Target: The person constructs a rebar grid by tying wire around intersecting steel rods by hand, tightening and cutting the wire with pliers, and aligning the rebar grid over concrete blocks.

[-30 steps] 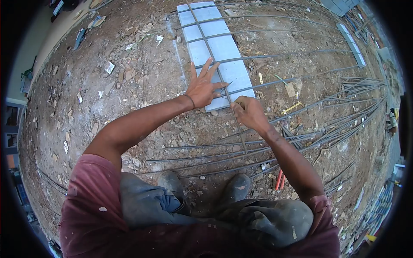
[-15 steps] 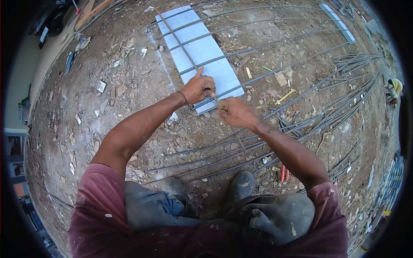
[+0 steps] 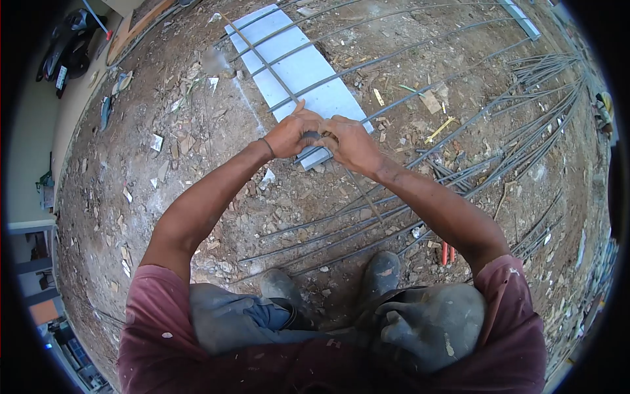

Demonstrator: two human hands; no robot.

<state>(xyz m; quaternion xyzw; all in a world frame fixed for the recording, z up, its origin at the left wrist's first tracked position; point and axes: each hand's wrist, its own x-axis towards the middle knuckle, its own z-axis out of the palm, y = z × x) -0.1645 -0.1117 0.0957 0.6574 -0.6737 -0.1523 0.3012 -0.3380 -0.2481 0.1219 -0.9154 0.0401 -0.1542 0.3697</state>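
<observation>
My left hand (image 3: pixel 295 133) is closed over a steel reinforcing bar (image 3: pixel 262 59) that slants across several others, with one finger stretched along it. Against its fingertips, my right hand (image 3: pixel 355 145) is closed with curled fingers; what it pinches is hidden. The slanting bar's lower end emerges below the right hand. Beneath the hands lies a pale blue-white board (image 3: pixel 298 69), with long bars (image 3: pixel 387 59) crossing over it. Its near corner shows just below my fingers.
More loose bars (image 3: pixel 525 141) fan out at the right. A pale strip (image 3: pixel 520 18) supports bar ends at the far right. Red tool handles (image 3: pixel 448 253) lie near my right boot (image 3: pixel 380 272). Rubble and scraps cover the dirt; a motorcycle (image 3: pixel 69 49) stands far left.
My right hand has moved up and left, so both hands' fingers now meet above the bar. The view has shifted slightly; the board and bars look otherwise unmoved.
</observation>
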